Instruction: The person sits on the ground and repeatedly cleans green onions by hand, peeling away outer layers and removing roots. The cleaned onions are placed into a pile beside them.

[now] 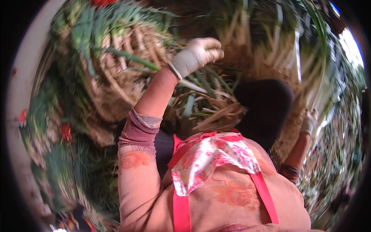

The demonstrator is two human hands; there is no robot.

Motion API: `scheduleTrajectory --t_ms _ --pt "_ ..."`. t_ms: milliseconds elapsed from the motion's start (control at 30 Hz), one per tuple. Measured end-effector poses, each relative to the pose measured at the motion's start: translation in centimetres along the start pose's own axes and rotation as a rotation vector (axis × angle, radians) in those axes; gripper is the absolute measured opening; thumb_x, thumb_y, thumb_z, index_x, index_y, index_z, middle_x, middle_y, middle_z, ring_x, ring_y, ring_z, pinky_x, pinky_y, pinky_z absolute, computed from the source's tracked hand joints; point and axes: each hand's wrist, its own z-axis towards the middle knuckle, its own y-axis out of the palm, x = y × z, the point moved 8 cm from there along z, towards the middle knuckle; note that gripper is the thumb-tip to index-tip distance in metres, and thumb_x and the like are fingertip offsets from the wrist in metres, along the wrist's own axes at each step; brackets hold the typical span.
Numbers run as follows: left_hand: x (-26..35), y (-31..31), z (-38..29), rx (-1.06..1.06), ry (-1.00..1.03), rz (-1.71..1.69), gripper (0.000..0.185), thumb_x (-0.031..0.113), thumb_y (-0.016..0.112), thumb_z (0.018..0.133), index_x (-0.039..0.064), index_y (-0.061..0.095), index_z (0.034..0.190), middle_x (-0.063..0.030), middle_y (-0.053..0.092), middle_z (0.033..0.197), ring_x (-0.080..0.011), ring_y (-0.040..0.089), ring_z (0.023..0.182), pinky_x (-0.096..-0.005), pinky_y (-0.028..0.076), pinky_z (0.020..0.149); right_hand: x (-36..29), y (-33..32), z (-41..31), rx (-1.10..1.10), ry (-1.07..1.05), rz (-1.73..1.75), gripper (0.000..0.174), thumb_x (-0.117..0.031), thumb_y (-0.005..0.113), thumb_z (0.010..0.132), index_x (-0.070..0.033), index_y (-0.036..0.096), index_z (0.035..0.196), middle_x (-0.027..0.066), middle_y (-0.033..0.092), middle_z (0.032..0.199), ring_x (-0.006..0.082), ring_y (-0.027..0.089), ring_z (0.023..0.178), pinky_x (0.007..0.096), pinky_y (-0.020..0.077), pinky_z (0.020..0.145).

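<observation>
My left hand (204,52), in a pale knit-cuffed work glove, is raised in front of me with its fingers extended and nothing visible in it. Beneath that wrist a single long green onion (192,86) lies slantwise, green leaf to the left and white stalk to the right. It rests over a heap of loose leaves and dry brown husks (218,111) at my lap. Out to the right my gloved right hand (309,121) is at the lower end of a long onion stalk (318,78), beside a pile of onions. Blur hides whether its fingers grip the stalk.
Bundled green onions with soil-covered roots (127,52) lie at the front left. More bundles (58,171) line the left side, near a red item (66,132). Unsorted onions (272,55) stand piled at the front right. My dark-clad knee (263,104) rises between the husks and the pile.
</observation>
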Motion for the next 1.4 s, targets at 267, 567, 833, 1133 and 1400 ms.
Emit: scheduleTrajectory --t_ms 267,567,833,1133,1400 --pt "-13.2 -14.7 -14.7 0.394 -0.395 -0.139 0.04 0.019 0.066 0.101 -0.006 0.061 0.133 -0.0115 0.073 0.107 -0.0146 0.071 0.085 -0.024 0.054 0.07 -37.3 6.9 -11.9 -0.355 -0.89 0.516 0.031 -0.014 0.066 0.096 -0.006 0.07 0.126 0.0139 0.073 0.113 0.0281 0.071 0.101 0.0372 0.055 0.091" --pt "-9.2 -19.9 -20.2 0.537 -0.268 0.396 0.037 0.017 0.076 0.091 -0.001 0.068 0.122 -0.0211 0.073 0.1 -0.0263 0.072 0.078 -0.0379 0.057 0.072 -69.7 31.5 -36.1 -0.917 -1.024 0.474 0.041 -0.039 0.071 0.091 -0.003 0.07 0.109 0.0243 0.073 0.098 0.0408 0.07 0.095 0.0449 0.0543 0.084" --pt "-9.0 -20.9 -20.4 0.477 -0.3 0.466 0.038 0.011 0.073 0.091 -0.001 0.065 0.126 -0.0183 0.072 0.106 -0.0229 0.072 0.089 -0.0324 0.056 0.077 -78.4 44.3 -40.1 -0.903 -1.318 -0.074 0.034 -0.031 0.067 0.092 -0.008 0.076 0.116 0.0171 0.074 0.12 0.0316 0.07 0.113 0.0416 0.0545 0.097" --pt "-14.2 -20.0 -17.0 0.622 -0.332 -0.012 0.036 0.015 0.071 0.095 -0.002 0.065 0.126 -0.0055 0.07 0.091 -0.0114 0.063 0.075 -0.0269 0.051 0.067 -51.8 21.1 -37.4 -1.786 -0.456 0.823 0.025 -0.029 0.068 0.096 -0.004 0.071 0.092 0.0021 0.066 0.073 0.0074 0.056 0.061 0.027 0.0441 0.055" --pt "-23.8 -18.2 -11.6 0.854 -0.296 -1.155 0.02 0.016 0.058 0.103 0.002 0.062 0.116 -0.0199 0.07 0.107 -0.0333 0.071 0.096 -0.0492 0.062 0.083 -39.7 4.1 -35.5 -1.676 -0.921 0.503 0.032 -0.02 0.08 0.084 0.002 0.065 0.101 0.0152 0.065 0.078 0.0175 0.062 0.072 0.0345 0.0492 0.069"
